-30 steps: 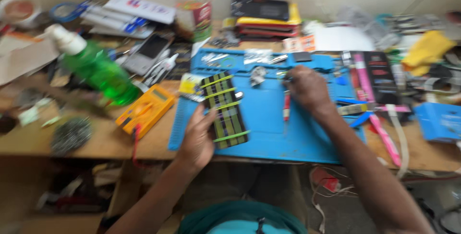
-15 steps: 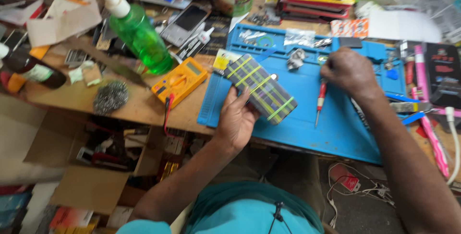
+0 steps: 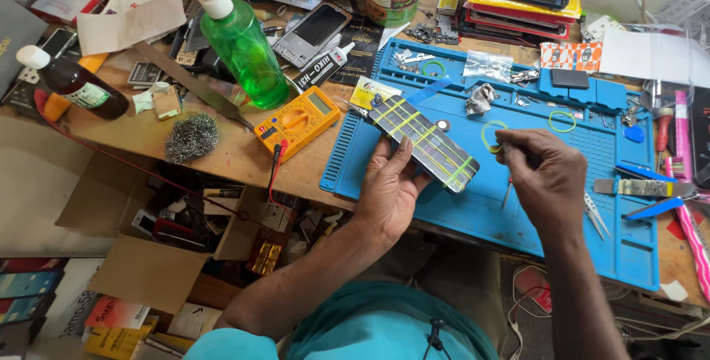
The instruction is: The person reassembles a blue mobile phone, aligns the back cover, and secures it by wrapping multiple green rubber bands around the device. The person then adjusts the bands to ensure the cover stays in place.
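One banded phone (image 3: 423, 143) in left hand (image 3: 390, 191) grip, right hand (image 3: 545, 177) pinching one yellow-green rubber band (image 3: 491, 137) (blue mat (image 3: 518, 205) beneath)

At the frame's centre, a flat dark phone (image 3: 423, 143) is striped with yellow-green rubber bands; a loose yellow-green rubber band loop (image 3: 493, 137) sits just right of it. Beneath lies a bright blue ridged silicone work mat (image 3: 518, 212). Left of centre is an orange-yellow plastic multimeter (image 3: 297, 121); upper left, a translucent green plastic bottle (image 3: 244, 46) with a white nozzle, and a grey steel-wool pad (image 3: 191, 138).
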